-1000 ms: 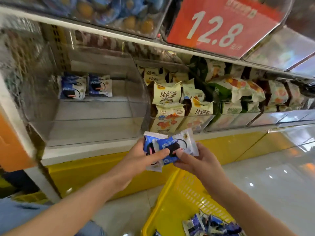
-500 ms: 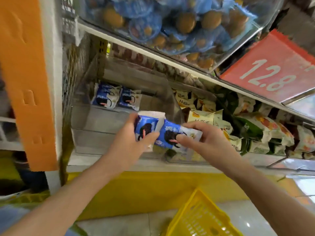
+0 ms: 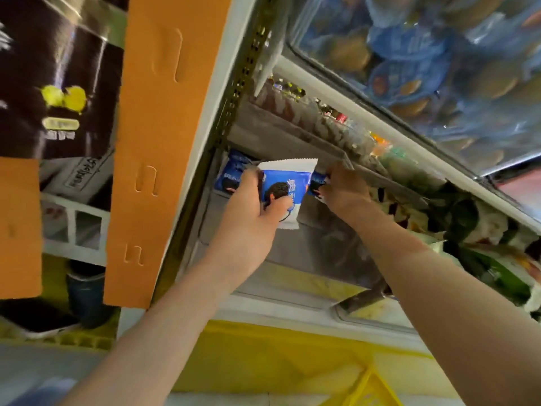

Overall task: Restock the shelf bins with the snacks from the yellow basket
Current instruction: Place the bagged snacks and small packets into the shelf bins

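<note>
My left hand [image 3: 254, 206] is wrapped round a blue-and-white cookie pack [image 3: 288, 183], and my right hand [image 3: 345, 189] is pinching a second blue pack [image 3: 316, 183] right beside it, both inside the clear shelf bin [image 3: 292, 253]. There's an orange shelf panel [image 3: 164, 142] off to the left of my grip, and a corner of the yellow basket [image 3: 371, 391] well below it.

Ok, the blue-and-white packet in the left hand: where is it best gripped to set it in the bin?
Likely by its lower body, from the left, as the left hand does: thumb across the front, fingers along the left edge. The blue-and-white packet stands upright, crimped top seam free to lead into the clear bin.
</note>
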### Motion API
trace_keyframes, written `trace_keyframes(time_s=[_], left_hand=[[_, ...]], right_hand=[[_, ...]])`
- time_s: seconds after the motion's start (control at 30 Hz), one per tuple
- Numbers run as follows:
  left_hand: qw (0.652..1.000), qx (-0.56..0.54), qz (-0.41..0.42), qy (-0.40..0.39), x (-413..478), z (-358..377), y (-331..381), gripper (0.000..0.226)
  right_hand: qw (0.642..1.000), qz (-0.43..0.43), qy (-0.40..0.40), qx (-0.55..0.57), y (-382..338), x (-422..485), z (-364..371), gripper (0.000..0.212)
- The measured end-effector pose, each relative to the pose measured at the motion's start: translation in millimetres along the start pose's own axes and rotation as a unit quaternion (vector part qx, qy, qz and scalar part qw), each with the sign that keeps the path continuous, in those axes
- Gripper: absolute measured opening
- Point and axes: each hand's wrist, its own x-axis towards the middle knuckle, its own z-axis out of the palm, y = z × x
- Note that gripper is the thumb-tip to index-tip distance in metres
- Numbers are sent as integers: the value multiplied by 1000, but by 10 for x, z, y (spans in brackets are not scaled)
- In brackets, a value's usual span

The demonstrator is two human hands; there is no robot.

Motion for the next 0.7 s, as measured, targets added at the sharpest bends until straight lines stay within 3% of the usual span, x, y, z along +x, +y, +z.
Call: trace_keyframes(time_s=[0.23, 0.4, 0.47, 0.7], left_hand=[[1000, -14, -23, 7, 195, -19, -71, 25], [999, -38, -33, 7, 219, -10, -110, 25], [998, -45, -43, 9, 226, -3, -110, 27], [996, -41, -75, 8, 209, -26, -97, 31]], right_hand=[[996, -34, -83, 8, -78, 281, 216, 34], [999, -39, 0, -12, -64, 303, 330, 27], [1000, -9, -8, 21, -68, 310, 382, 28], [995, -58, -77, -4, -77, 317, 504, 33]])
